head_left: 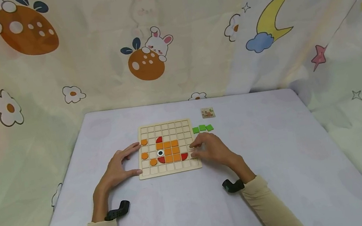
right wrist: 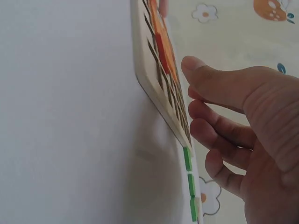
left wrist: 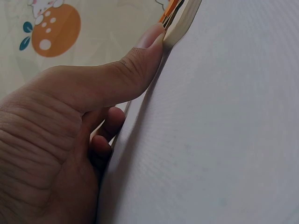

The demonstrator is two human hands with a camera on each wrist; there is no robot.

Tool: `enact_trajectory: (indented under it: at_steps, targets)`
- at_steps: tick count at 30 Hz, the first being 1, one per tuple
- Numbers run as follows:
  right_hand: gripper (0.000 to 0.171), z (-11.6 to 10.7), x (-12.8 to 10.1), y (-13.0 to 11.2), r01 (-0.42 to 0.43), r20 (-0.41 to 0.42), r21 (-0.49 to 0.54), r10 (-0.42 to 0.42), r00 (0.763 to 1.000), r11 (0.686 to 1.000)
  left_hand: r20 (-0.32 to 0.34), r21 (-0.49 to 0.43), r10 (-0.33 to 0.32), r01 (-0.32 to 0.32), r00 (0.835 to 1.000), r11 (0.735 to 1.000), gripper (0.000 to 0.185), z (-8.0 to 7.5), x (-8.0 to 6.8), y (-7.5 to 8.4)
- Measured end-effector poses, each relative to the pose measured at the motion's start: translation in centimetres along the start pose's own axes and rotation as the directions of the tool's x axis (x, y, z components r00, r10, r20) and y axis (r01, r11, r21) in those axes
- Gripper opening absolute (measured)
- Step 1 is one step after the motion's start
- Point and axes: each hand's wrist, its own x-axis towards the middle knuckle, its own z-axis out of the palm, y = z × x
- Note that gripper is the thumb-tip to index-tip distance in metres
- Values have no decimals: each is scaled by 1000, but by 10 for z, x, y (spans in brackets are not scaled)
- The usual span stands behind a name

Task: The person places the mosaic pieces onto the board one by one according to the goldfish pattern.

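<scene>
A wooden grid board (head_left: 169, 168) lies on the table with orange squares (head_left: 171, 151), orange discs (head_left: 144, 156), red quarter pieces (head_left: 184, 156) and an eye piece (head_left: 160, 153) set in it. My left hand (head_left: 134, 159) brackets the board's left edge: the forefinger lies at the upper part, the thumb (left wrist: 135, 65) presses the near corner (left wrist: 180, 25). My right hand (head_left: 194, 150) rests over the board's right edge (right wrist: 161, 93) with loosely curled fingers (right wrist: 219, 126) and nothing seen between them. Three green tiles (head_left: 202, 128) lie just beyond that hand, also visible as green tiles (right wrist: 188, 172) in the right wrist view.
A small pattern card (head_left: 207, 112) lies behind the green tiles. The pale lilac table (head_left: 278, 161) is backed and flanked by cartoon-printed curtains (head_left: 145, 56). The table's edges run near the curtains on both sides.
</scene>
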Motion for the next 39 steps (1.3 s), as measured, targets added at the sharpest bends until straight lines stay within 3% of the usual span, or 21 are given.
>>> enact_trajectory:
  at_steps: [7, 18, 26, 29, 33, 39]
  targets:
    - [26, 14, -2, -11, 56, 83, -110, -47, 995, 992, 3, 0, 4, -4, 1000, 1000, 96, 1, 3, 1]
    - [32, 17, 0, -24, 32, 87, -236, -12, 996, 971, 5, -7, -3, 3, 1000, 1000, 95, -3, 4, 2]
    - [37, 17, 1, -26, -3, 130, -167, 25, 991, 986, 0, -5, -6, 6, 1000, 1000, 95, -2, 1, -2]
    - [35, 12, 1, -21, -7, 88, -114, 17, 996, 993, 9, -27, -8, 8, 1000, 1000, 96, -2, 0, -1]
    - [38, 0, 3, -7, -32, -53, -86, 27, 998, 996, 9, -31, -9, 9, 1000, 999, 97, -1, -1, 0]
    - [43, -20, 11, 26, -124, -188, -228, 81, 979, 966, 9, -26, -14, 15, 1000, 1000, 96, -2, -1, 1]
